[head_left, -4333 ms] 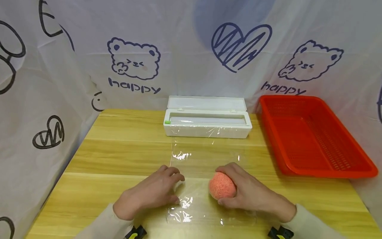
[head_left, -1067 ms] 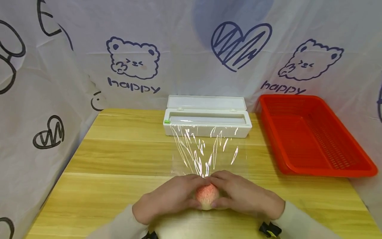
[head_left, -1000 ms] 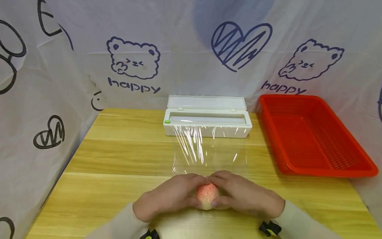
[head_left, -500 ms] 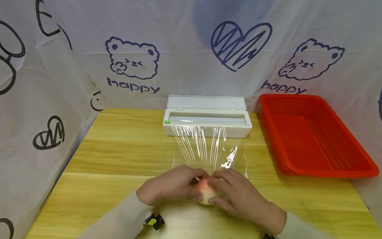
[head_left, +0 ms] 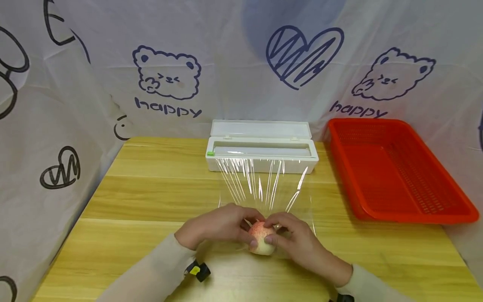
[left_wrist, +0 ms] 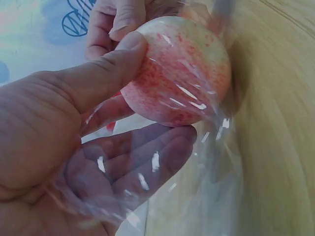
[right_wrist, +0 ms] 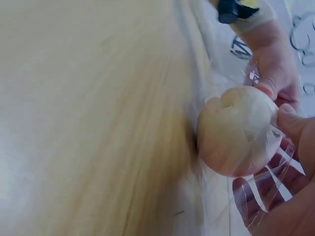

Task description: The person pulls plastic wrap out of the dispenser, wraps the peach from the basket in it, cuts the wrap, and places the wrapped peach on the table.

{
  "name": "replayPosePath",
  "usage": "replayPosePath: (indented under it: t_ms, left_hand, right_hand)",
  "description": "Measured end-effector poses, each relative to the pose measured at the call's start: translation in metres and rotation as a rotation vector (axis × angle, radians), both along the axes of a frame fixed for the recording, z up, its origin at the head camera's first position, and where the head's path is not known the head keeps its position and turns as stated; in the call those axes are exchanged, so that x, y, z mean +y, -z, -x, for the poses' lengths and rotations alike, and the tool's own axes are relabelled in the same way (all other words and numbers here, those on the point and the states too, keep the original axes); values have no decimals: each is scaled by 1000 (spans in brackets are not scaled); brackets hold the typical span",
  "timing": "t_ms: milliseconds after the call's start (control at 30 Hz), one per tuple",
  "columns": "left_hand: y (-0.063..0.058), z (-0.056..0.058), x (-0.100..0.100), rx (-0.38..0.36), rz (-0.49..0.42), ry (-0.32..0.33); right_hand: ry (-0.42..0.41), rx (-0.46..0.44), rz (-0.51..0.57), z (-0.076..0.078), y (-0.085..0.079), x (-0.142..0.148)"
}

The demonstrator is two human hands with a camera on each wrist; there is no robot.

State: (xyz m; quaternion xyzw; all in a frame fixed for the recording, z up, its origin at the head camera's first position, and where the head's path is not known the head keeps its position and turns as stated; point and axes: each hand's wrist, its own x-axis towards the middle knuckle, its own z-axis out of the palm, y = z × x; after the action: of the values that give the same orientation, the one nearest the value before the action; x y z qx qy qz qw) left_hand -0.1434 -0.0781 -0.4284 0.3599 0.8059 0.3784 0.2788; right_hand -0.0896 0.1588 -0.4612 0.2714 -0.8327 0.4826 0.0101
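Note:
Both hands hold a peach [head_left: 263, 242], red-speckled on top and cream below, in front of the white cling film dispenser [head_left: 260, 129]. My left hand [head_left: 222, 225] grips its left side, thumb on the near face. My right hand [head_left: 302, 243] pinches the other side between thumb and curled fingers. Clear cling film [head_left: 260, 186] runs from the dispenser to the peach in taut creases. In the left wrist view, film stretches over the peach [left_wrist: 172, 73] and across the left fingers. In the right wrist view, film lies along the lower right of the peach [right_wrist: 236, 132].
A red plastic basket [head_left: 352, 180] stands at the right on the wooden table [head_left: 143, 184]. The dispenser's lid is up, a film roll inside and a green slider [head_left: 211, 154] at its left end. A white printed cloth [head_left: 234, 63] hangs behind.
Earlier the right hand alone held the peach over flat film; now both hands hold it, and the film is pulled into creases. Lately the peach has shifted slightly away, showing more cream side.

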Motion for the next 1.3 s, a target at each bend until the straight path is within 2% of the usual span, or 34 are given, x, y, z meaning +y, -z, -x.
replayPosePath:
  t_ms: [100,200,267,300,367,500,567,600,667,767,867,1000,1067,1100,1167,1233,1300]
  left_hand:
    - [4,2,-2,-22,-23,-15]
    - [6,3,-4,-20,-33,-17]
    - [4,2,-6,45,-14,-24]
    - [2,1,-7,98,-2,-30]
    - [-2,-5,-8,254,16,-39]
    - [-10,-22,-5,655,-18,-52]
    - [-9,-31,-3,819,-59,-45]
    - [-7,-35,-2,887,-70,-35]
    - [-2,-41,1,967,-73,-17]
    - [9,-46,6,963,-45,0]
    - [17,-45,10,894,-34,-29]
    - [20,-40,12,835,-62,-65]
    - [20,-37,12,811,-64,-74]
    - [20,-36,12,802,-64,-77]
    - [19,-33,11,778,-49,-85]
    - [18,-29,10,748,-33,-89]
    - [16,-25,9,704,-28,-90]
  right_hand:
    - [9,-153,57,4,-1,0]
    - [25,-264,74,7,-3,-1]
    - [31,-305,67,9,-4,-2]
    - [28,-314,63,10,-5,-2]
    - [27,-352,70,12,-5,-3]
    - [30,-453,123,14,-7,-3]
    - [42,-500,143,16,-7,-3]
    - [45,-513,144,17,-7,-3]
    - [47,-526,148,19,-7,-3]
    - [36,-510,141,22,-7,-2]
    - [23,-523,156,24,-6,-1]
    - [27,-541,156,27,-4,1]
    - [52,-500,110,27,-4,3]
    - [71,-458,78,27,-4,4]
    - [124,-302,-5,26,-6,6]
    - [175,-77,-74,23,-8,7]
    - [202,214,-129,19,-9,7]
